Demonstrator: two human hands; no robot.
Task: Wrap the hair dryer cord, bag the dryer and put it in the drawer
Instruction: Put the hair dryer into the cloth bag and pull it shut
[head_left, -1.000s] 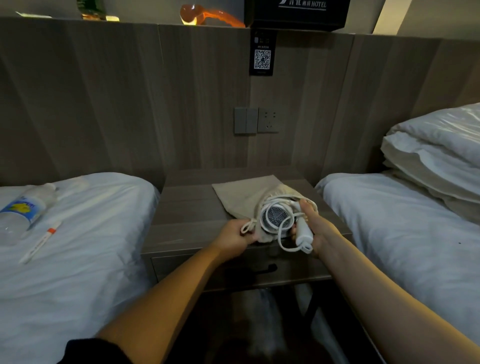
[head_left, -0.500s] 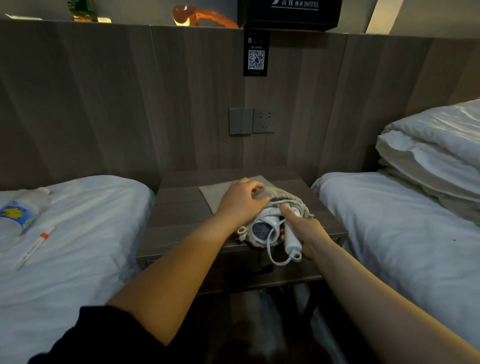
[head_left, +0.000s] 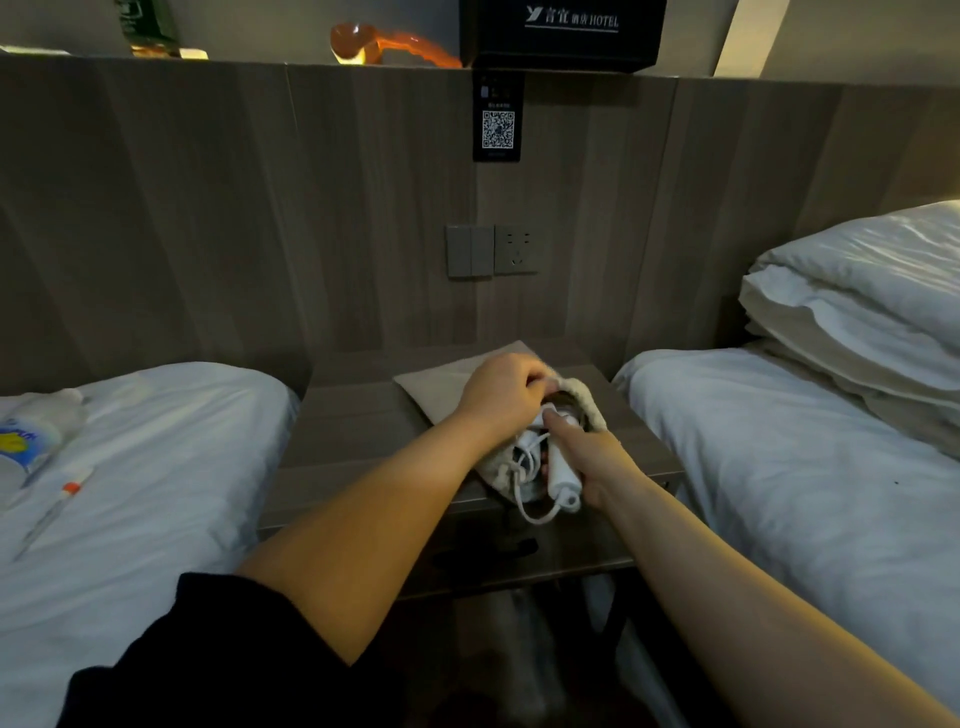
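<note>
A beige drawstring bag (head_left: 439, 383) lies on the wooden nightstand (head_left: 353, 431) between two beds. The white hair dryer (head_left: 560, 465) pokes handle-first out of the bag's mouth, with its white cord (head_left: 524, 499) looped loosely and hanging over the nightstand's front edge. My right hand (head_left: 589, 457) grips the dryer's handle. My left hand (head_left: 506, 392) pinches the far rim of the bag's opening and holds it up over the dryer's head. The head of the dryer is mostly hidden by my left hand and the bag. The drawer (head_left: 498, 551) below the top is closed, its dark handle in shadow.
White beds flank the nightstand; the left bed (head_left: 145, 467) carries a plastic bottle (head_left: 31, 436) and a pen (head_left: 62, 499), the right bed (head_left: 789, 467) a folded duvet (head_left: 862, 312). A wall switch and socket (head_left: 491, 250) sit on the wood panel behind.
My left hand let go of the drawstring end at the bag's near side and moved up to the far rim of the opening. The dryer has gone deeper into the bag.
</note>
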